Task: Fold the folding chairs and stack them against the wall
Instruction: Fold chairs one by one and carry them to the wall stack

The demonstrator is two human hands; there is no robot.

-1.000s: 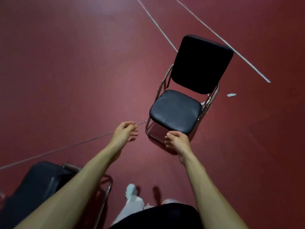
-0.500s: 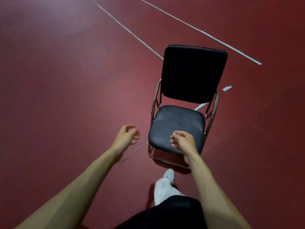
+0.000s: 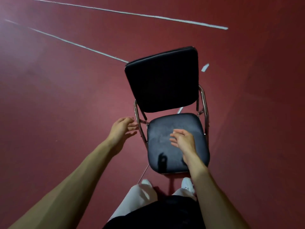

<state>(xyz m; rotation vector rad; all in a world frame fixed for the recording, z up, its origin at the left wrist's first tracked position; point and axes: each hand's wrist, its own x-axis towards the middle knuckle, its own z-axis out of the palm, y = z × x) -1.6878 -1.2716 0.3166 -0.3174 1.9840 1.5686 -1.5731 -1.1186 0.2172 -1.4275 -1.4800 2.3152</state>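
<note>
Closer than a moment ago, my left hand (image 3: pixel 123 129), fingers loose, nears the chrome frame (image 3: pixel 135 109) and my right hand (image 3: pixel 183 139) hovers empty over the seat (image 3: pixel 165 129) of the folding chair (image 3: pixel 165 90) on the floor (image 3: pixel 66 96); likely stiff, light, slick-tubed, so I'd grip the backrest (image 3: pixel 161 63) top.
</note>
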